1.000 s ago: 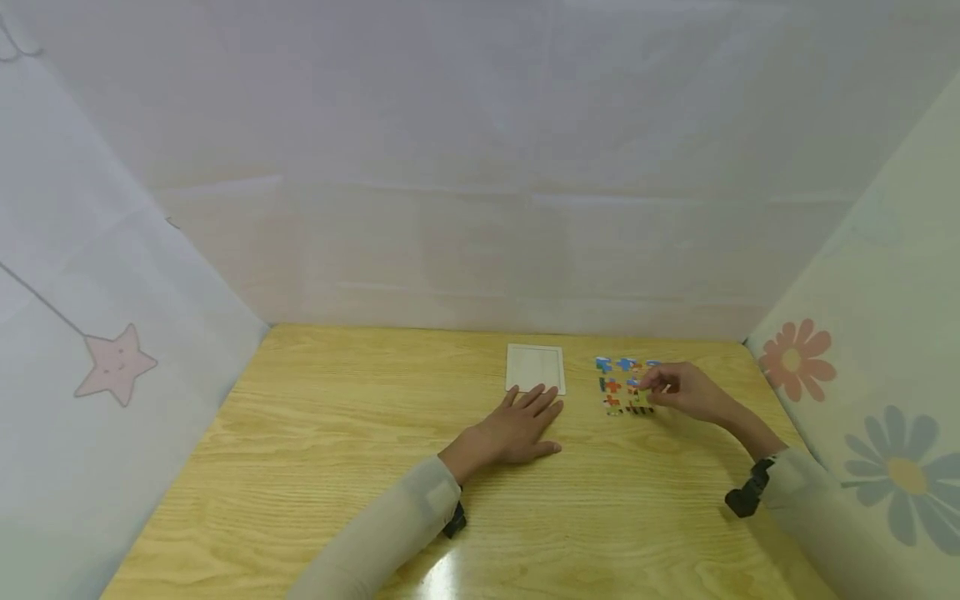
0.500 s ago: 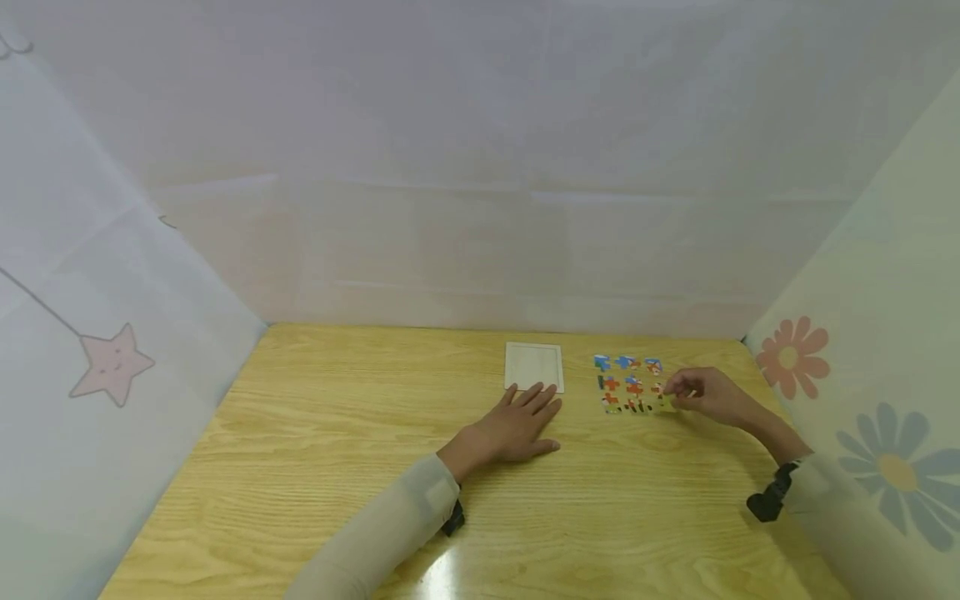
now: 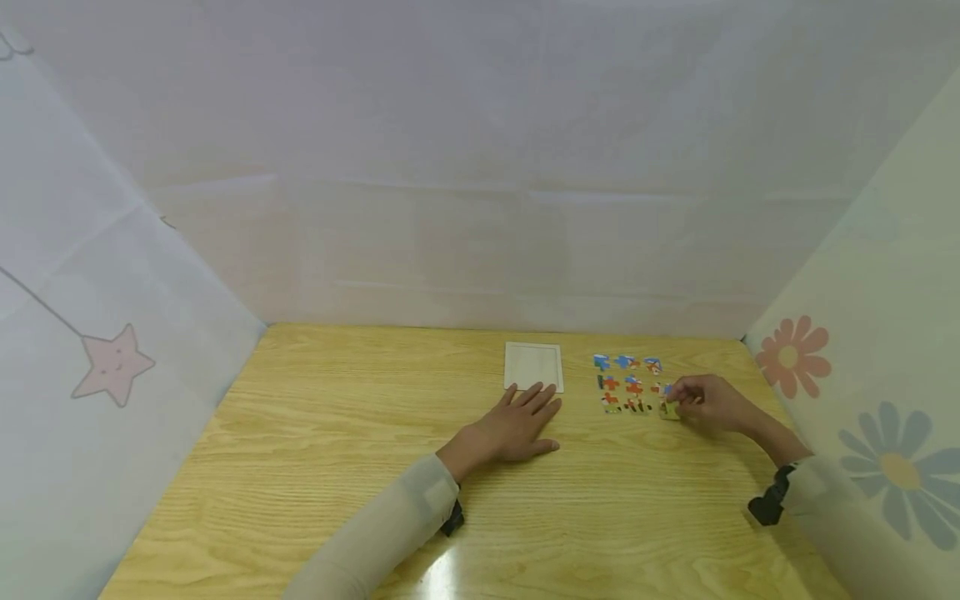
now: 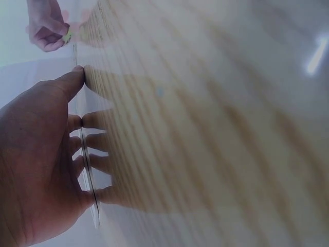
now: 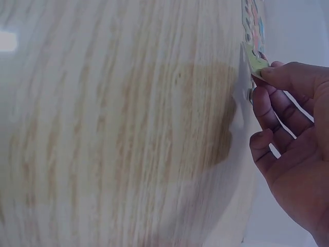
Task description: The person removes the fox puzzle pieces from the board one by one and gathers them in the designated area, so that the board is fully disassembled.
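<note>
In the head view, my left hand (image 3: 517, 427) lies flat on the wooden table, fingers spread, fingertips at the near edge of a square wooden puzzle tray (image 3: 532, 367). My right hand (image 3: 708, 404) pinches a yellow-green jigsaw puzzle piece (image 3: 668, 410) between thumb and fingers, at the lower right of the laid-out pieces. In the right wrist view that held piece (image 5: 255, 62) tilts, one edge close to the tabletop. Several colourful puzzle pieces (image 3: 633, 385) lie in rows left of the right hand. One piece beside its fingertips is partly hidden.
The table (image 3: 337, 433) has wood grain and a bright glare spot near its front. Pale fabric walls (image 3: 405, 250) stand at the back and both sides. A black wrist device (image 3: 770, 497) sits on the right wrist, and another (image 3: 453, 518) on the left.
My right hand has moved right, off the middle of the pieces to their right side, uncovering several. The yellow-green piece now shows more clearly in its pinch. The left hand stays in place.
</note>
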`<action>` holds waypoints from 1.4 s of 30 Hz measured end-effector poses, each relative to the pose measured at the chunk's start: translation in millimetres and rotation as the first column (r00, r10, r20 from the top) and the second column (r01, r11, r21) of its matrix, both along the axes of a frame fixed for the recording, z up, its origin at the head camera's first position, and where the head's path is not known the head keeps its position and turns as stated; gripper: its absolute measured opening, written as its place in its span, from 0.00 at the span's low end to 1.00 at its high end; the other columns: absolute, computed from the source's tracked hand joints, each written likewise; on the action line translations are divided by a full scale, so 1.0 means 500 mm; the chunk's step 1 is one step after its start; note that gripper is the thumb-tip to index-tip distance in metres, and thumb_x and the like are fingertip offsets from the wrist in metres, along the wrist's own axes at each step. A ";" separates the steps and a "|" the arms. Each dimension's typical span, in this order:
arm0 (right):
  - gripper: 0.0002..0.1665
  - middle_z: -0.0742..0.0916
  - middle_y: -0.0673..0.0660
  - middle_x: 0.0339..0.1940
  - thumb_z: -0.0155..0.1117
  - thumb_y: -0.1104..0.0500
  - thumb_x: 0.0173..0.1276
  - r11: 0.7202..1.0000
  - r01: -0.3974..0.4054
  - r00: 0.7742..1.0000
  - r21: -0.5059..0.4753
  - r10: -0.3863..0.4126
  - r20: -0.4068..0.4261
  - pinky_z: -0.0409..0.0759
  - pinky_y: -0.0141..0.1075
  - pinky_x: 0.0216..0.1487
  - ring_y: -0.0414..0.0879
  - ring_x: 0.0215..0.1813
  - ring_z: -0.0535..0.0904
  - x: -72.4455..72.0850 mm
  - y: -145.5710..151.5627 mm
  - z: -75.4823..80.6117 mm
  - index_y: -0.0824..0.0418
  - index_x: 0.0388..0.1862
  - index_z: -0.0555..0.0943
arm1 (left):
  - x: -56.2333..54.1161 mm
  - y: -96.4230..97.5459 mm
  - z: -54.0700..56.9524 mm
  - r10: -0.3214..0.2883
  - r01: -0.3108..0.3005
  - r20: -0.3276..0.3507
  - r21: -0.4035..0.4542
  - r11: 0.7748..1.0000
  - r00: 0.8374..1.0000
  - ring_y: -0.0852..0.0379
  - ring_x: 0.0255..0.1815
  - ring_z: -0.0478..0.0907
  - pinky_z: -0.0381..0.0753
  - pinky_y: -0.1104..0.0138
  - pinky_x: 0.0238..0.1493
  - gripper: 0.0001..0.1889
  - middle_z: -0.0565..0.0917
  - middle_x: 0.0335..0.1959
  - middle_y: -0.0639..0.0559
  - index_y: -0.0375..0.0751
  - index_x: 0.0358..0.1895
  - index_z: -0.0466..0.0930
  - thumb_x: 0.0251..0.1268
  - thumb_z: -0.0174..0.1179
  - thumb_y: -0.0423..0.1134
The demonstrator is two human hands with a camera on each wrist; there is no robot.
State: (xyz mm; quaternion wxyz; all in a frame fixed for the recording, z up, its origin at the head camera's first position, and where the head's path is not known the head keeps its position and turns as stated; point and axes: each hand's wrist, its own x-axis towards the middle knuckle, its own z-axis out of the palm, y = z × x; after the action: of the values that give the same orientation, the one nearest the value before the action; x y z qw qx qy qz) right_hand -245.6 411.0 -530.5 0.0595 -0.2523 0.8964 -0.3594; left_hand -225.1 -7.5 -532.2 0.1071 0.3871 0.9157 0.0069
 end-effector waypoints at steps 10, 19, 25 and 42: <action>0.15 0.90 0.53 0.42 0.69 0.76 0.66 0.998 0.034 0.999 0.060 -0.033 -0.015 0.82 0.33 0.36 0.41 0.39 0.84 0.001 -0.005 -0.002 0.57 0.43 0.88 | 0.000 0.000 0.001 -0.007 0.007 -0.001 -0.001 1.000 1.000 0.50 0.90 0.39 0.46 0.44 0.86 0.42 0.42 0.90 0.50 0.51 0.89 0.45 0.84 0.40 0.68; 0.17 0.89 0.53 0.39 0.64 0.79 0.63 0.997 0.029 0.998 0.068 -0.025 -0.059 0.81 0.34 0.35 0.38 0.37 0.82 0.005 -0.010 -0.004 0.59 0.41 0.87 | -0.002 0.001 -0.003 0.002 -0.002 0.009 0.001 1.000 1.000 0.50 0.90 0.38 0.45 0.44 0.86 0.42 0.42 0.90 0.50 0.51 0.89 0.44 0.84 0.41 0.68; 0.17 0.89 0.52 0.38 0.65 0.80 0.63 0.998 0.021 0.999 0.064 -0.018 -0.045 0.81 0.34 0.34 0.37 0.36 0.82 0.002 -0.004 -0.009 0.59 0.39 0.87 | -0.002 0.002 -0.004 0.002 -0.002 0.010 0.008 1.000 1.000 0.50 0.90 0.38 0.45 0.44 0.86 0.42 0.42 0.90 0.50 0.51 0.89 0.45 0.84 0.41 0.68; 0.17 0.88 0.54 0.43 0.79 0.73 0.59 0.997 0.028 0.999 0.067 -0.025 -0.048 0.85 0.35 0.36 0.37 0.37 0.82 0.006 0.001 -0.016 0.61 0.44 0.85 | -0.001 0.005 0.001 0.017 -0.017 0.008 0.007 1.000 1.000 0.50 0.90 0.40 0.47 0.44 0.86 0.41 0.44 0.90 0.51 0.51 0.89 0.47 0.83 0.43 0.67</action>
State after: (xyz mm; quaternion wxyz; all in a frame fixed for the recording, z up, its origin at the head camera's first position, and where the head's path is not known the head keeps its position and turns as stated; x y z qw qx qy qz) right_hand -242.5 411.3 -538.5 0.0422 -0.2468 0.9124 -0.3239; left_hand -225.4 -4.8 -531.6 0.1094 0.3799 0.9184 0.0126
